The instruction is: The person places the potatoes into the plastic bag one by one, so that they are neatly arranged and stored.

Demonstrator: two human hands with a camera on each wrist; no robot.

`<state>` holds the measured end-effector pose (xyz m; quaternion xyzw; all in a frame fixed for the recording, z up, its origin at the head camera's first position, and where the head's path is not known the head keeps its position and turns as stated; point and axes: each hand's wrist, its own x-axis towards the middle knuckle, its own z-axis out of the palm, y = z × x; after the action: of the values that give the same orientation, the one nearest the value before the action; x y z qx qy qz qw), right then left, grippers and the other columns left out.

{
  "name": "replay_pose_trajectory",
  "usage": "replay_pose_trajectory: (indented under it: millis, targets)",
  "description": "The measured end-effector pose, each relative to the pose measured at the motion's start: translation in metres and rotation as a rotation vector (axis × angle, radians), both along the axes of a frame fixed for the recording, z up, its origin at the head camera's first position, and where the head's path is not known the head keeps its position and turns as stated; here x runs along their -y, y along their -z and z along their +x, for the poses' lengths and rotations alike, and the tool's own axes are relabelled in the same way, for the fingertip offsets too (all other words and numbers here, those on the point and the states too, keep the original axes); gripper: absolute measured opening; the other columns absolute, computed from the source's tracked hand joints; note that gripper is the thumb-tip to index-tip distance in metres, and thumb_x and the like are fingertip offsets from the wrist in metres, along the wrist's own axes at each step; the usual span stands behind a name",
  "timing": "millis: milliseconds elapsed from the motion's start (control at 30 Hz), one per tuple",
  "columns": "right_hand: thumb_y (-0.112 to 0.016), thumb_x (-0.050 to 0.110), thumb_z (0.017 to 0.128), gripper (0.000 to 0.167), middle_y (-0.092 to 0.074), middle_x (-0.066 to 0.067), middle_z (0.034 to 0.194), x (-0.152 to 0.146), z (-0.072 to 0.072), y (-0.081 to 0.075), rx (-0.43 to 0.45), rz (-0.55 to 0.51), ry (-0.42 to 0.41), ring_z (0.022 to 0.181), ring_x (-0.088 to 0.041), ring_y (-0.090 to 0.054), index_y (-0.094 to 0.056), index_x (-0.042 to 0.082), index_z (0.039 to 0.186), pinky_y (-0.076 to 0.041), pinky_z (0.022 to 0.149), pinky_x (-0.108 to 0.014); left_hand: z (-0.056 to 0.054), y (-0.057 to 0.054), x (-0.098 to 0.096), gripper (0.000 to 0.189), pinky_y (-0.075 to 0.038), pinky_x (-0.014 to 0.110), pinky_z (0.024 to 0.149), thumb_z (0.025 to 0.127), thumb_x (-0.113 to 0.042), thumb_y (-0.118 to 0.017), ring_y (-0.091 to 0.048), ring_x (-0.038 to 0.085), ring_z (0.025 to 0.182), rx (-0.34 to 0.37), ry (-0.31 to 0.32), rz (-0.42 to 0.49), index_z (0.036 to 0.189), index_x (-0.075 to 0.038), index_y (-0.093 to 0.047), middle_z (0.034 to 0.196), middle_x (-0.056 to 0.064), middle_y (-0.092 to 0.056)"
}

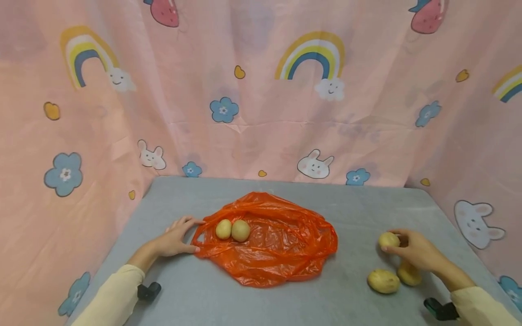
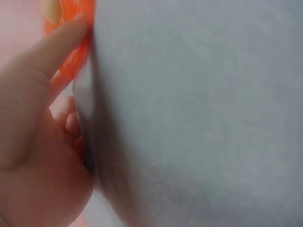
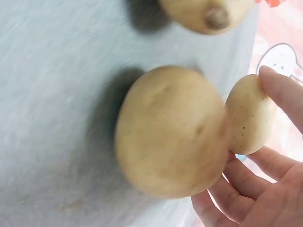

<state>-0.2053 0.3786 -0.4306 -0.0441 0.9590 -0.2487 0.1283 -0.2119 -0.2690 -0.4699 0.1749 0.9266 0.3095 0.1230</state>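
Note:
An orange plastic bag (image 1: pixel 281 267) lies spread on the table, its mouth facing up. Two round, pale yellow potatoes (image 1: pixel 240 231) sit inside toward its left end. My left hand (image 1: pixel 173 237) is at the bag's left edge, thumb and forefinger spread apart and touching the plastic. Over on the right, my right hand (image 1: pixel 418 251) pinches a small speckled potato (image 3: pixel 251 113) between thumb and fingers. Below that hand are two more potatoes: an oval one (image 1: pixel 383 281) and another (image 1: pixel 409 273) partly hidden by the hand in the head view.
The grey table (image 1: pixel 346 203) carries all of this. A pink patterned curtain (image 1: pixel 261 99) hangs behind it and along both sides. Each wrist wears a dark camera mount, as on the left wrist mount (image 1: pixel 149 291).

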Motion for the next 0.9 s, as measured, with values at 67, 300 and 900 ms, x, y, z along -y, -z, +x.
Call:
replay_pose_trajectory:
  millis: [67, 300, 900]
  targets:
    - [-0.070, 0.039, 0.094, 0.076, -0.065, -0.032, 0.118, 0.006, 0.000, -0.004, -0.011, -0.019, 0.000, 0.103, -0.037, -0.065, -0.045, -0.017, 0.139, -0.055, 0.076, -0.040, 0.001, 0.000, 0.001, 0.071, -0.022, 0.077, 0.105, 0.084, -0.037, -0.079, -0.031, 0.050, 0.137, -0.003, -0.003, -0.007, 0.146, -0.018, -0.049, 0.151, 0.022, -0.036]
    - [-0.074, 0.030, 0.092, 0.066, -0.066, -0.029, 0.118, 0.022, 0.003, -0.012, -0.133, -0.076, -0.046, 0.103, -0.037, -0.065, -0.051, -0.014, 0.135, -0.051, 0.073, -0.030, 0.003, -0.002, 0.000, 0.071, -0.024, 0.074, 0.105, 0.084, -0.036, -0.080, -0.033, 0.048, 0.137, -0.015, -0.011, -0.011, 0.146, -0.019, -0.050, 0.149, 0.019, -0.039]
    - [-0.078, 0.031, 0.089, 0.061, -0.069, -0.017, 0.110, 0.074, -0.013, -0.033, -0.233, -0.125, -0.138, 0.099, -0.029, -0.066, -0.058, -0.004, 0.134, -0.051, 0.075, -0.030, 0.000, 0.003, 0.001, 0.072, -0.023, 0.074, 0.107, 0.085, -0.038, -0.079, -0.029, 0.049, 0.139, 0.011, -0.006, -0.012, 0.147, -0.017, -0.048, 0.152, 0.022, -0.035]
